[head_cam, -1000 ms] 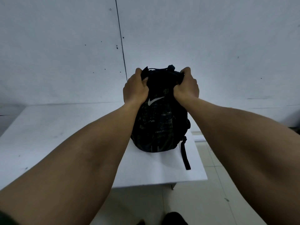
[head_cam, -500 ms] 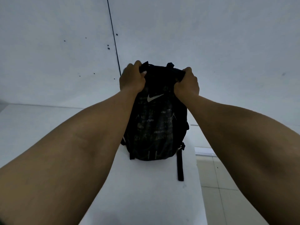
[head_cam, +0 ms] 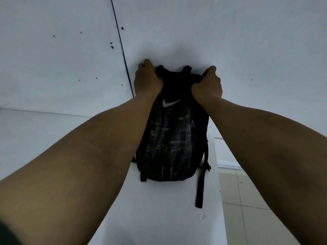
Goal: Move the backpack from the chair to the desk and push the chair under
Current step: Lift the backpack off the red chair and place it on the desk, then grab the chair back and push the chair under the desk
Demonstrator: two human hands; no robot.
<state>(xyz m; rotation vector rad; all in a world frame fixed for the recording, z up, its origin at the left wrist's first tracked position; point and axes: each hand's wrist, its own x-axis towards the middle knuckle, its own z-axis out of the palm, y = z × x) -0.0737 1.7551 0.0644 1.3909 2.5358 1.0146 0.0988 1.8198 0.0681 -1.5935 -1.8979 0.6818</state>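
Since a second ago the backpack [head_cam: 172,137] has gone from the near part of the surface [head_cam: 155,218] to the back, its top now at the wall [head_cam: 230,41]. The left hand [head_cam: 147,80] and the right hand [head_cam: 208,84] are both clenched on its top corners. It stands upright, so the placing looks nearly done. A strap [head_cam: 200,190] trails toward the right edge. The chair is out of view, and nothing visible blocks a release.

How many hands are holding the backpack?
2. The left hand grips the top left corner of the backpack, and the right hand grips its top right corner. No other hands are in view.
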